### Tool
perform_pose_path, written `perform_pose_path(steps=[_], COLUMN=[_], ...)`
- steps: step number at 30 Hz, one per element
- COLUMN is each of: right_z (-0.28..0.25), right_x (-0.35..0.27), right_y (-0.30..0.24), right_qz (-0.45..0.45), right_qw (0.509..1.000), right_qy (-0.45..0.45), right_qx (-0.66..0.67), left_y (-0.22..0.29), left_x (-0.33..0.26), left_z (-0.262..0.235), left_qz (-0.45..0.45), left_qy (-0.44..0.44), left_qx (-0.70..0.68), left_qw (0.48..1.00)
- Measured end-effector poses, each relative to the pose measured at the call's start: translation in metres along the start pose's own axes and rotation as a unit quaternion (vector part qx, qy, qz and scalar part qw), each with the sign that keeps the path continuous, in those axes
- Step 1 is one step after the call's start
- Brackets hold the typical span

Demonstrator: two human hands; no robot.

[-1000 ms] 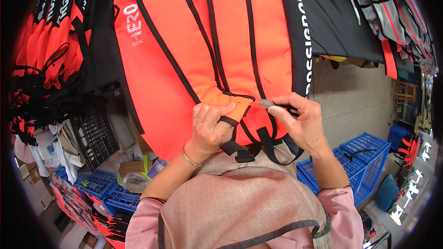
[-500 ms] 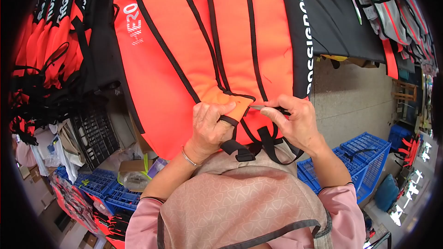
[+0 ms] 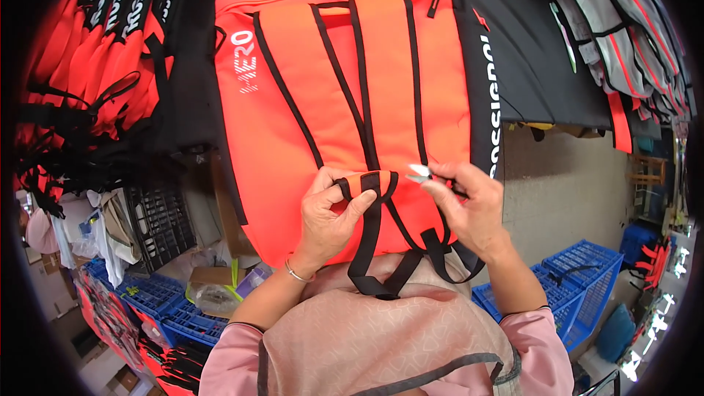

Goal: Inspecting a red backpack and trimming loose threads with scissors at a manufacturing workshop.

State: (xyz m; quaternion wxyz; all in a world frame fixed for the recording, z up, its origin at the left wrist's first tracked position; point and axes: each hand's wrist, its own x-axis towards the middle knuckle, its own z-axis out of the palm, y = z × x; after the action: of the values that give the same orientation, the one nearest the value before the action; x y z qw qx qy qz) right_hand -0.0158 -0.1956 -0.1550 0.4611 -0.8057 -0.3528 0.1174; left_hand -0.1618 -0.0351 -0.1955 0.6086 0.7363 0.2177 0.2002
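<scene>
- Bright orange fabric backpack with black straps lies flat on the black table, lower edge toward me.
- My left hand is closed around the orange strap end.
- My right hand pinches small silver snips beside it.

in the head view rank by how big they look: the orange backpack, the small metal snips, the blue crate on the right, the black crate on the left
1. orange backpack, by far the largest
2. blue crate and black crate: they look alike, and both sit farther from the camera, so unsure
3. small metal snips in the right hand, smallest
</scene>
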Motion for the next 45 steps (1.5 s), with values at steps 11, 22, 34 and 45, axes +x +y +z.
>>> perform_pose_path(steps=[11, 22, 34, 45], right_z=[0.022, 0.048, 0.054, -0.031], right_x=[0.007, -0.03, 0.048, 0.037], right_y=[0.003, -0.009, 0.024, -0.006], right_qz=[-0.057, -0.308, 0.16, 0.068], right_qw=[0.995, 0.939, 0.947, 0.891], right_qy=[-0.02, -0.146, -0.018, -0.447], right_qx=[-0.083, -0.05, 0.277, 0.043], left_y=[-0.01, -0.018, -0.02, -0.012], left_x=[0.001, 0.01, 0.011, -0.045], left_z=[-0.01, -0.013, -0.013, -0.033], left_qz=[-0.07, -0.104, -0.038, 0.12], left_qy=[-0.016, -0.067, -0.096, -0.122], left_qx=[-0.121, -0.167, -0.073, 0.087], left_qw=[0.99, 0.978, 0.992, 0.982])
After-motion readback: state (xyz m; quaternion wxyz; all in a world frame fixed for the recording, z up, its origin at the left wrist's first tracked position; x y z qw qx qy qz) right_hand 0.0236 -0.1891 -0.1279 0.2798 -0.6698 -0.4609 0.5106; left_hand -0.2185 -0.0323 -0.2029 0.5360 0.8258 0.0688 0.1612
